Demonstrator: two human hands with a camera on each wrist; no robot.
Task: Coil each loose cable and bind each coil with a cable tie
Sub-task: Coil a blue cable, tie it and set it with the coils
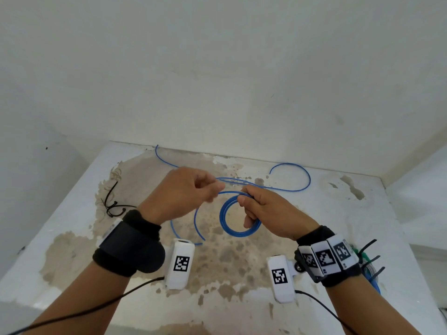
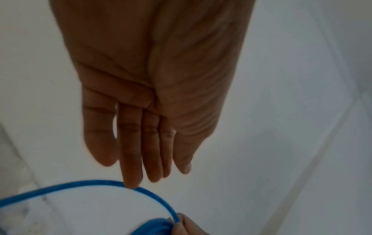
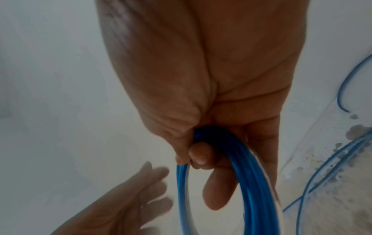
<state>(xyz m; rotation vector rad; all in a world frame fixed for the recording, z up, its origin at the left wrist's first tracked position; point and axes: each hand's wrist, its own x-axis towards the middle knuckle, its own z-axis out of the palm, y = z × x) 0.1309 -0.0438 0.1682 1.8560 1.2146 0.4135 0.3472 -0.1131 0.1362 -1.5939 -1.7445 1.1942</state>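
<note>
A blue cable lies partly coiled over the table (image 1: 72, 226). My right hand (image 1: 246, 201) grips a small coil (image 1: 227, 232) of several turns above the table's middle; in the right wrist view the thumb and fingers (image 3: 201, 155) pinch the coil (image 3: 251, 182) at its top. My left hand (image 1: 215, 189) is just left of it, fingers straight. One left fingertip (image 2: 132, 184) touches the strand (image 2: 80, 182) that leads into the coil (image 2: 157, 225). The loose rest of the cable (image 1: 309, 180) loops over the table's back.
Black cable ties (image 1: 112, 204) lie at the table's left side. More black ties (image 1: 370, 258) stick out by my right wrist, beside green and blue items at the right edge. White walls close the table in behind and on both sides.
</note>
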